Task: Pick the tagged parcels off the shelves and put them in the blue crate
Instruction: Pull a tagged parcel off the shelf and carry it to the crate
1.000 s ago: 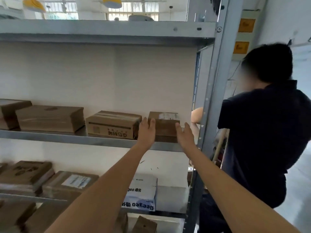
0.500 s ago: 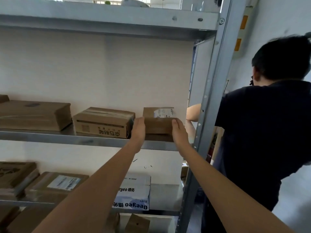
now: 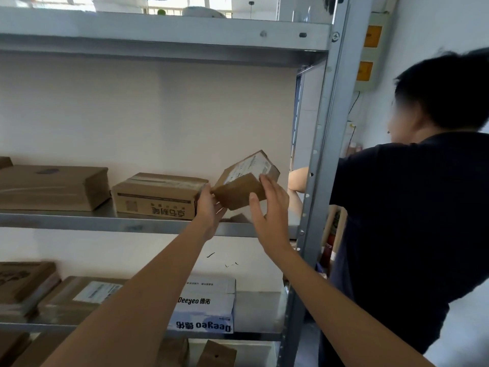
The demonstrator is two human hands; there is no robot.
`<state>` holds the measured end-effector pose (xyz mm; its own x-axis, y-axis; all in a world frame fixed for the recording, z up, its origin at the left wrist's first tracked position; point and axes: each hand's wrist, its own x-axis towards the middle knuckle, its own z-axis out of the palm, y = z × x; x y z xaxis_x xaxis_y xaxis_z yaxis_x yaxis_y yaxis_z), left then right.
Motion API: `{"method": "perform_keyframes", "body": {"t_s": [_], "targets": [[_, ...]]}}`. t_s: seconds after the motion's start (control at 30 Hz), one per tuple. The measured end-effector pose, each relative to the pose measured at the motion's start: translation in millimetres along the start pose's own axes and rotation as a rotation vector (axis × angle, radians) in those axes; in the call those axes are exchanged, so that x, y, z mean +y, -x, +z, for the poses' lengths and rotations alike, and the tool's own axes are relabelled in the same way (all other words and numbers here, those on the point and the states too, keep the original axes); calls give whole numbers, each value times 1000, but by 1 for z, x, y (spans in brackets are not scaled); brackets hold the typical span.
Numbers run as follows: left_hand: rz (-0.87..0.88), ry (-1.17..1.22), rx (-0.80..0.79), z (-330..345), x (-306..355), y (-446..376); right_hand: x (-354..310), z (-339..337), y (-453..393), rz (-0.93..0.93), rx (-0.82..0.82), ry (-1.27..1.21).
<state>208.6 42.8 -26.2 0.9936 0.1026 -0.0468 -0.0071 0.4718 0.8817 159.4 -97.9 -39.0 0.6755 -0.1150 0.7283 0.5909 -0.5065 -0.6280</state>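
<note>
Cardboard parcel [image 3: 244, 181], tilted, lifted above shelf [image 3: 148, 225] right end. Left hand [image 3: 210, 211] grips its lower corner; right hand [image 3: 270, 205] relaxed, fingertips against its side. Pick step; next: carry to crate, not visible.

Daylight enters through the windows [image 3: 185, 6] above the top shelf [image 3: 158, 35], where the panes are blown out to near white. The pale back wall [image 3: 158, 115] is evenly and softly lit; shadow sits under the top shelf. The picture is soft overall, with blocky smearing. Wide-angle distortion tilts the steel upright [image 3: 325, 154]. The bystander [image 3: 423, 207] is blurred and dark.
</note>
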Motion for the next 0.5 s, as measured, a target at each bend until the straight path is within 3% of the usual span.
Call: {"method": "perform_keyframes", "body": {"t_s": [0.27, 0.4, 0.5], "targets": [[12, 0, -35, 4, 0, 7, -3, -4, -2, 38, 10, -44], [63, -99, 56, 7, 4, 4, 7, -6, -2, 248, -63, -186], [26, -248, 160, 8, 4, -2, 21, -7, 0, 388, -160, -136]]}}
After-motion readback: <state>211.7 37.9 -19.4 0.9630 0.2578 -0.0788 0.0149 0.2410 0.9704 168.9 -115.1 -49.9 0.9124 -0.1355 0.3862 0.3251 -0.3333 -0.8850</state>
